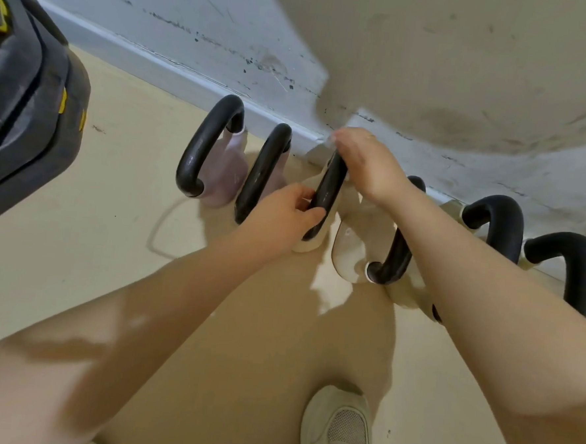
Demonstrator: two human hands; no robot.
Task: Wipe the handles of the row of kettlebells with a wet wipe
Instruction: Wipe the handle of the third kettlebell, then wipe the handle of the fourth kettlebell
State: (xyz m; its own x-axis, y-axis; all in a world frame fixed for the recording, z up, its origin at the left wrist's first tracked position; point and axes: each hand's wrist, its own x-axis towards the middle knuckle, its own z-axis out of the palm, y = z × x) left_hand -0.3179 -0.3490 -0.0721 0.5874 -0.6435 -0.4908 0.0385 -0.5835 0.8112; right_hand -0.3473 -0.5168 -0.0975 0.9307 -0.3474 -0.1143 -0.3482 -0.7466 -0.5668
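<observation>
Third kettlebell [313, 238] from left in row on floor by wall. Its black handle [328, 189] runs long axis from near fingers to far fingers. Left hand [281, 214] curled round near end, steadying. Right hand [364, 161] wraps far end; pale scrap at fingertips [341, 135], probably wet wipe [328, 142]. Likely stroke: right hand toward left. Next handle [394, 259] just right.

Black handles [328, 189] (cream, lilac bodies)

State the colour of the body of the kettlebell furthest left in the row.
Pale pink-lilac body, with a black handle; head view.
</observation>
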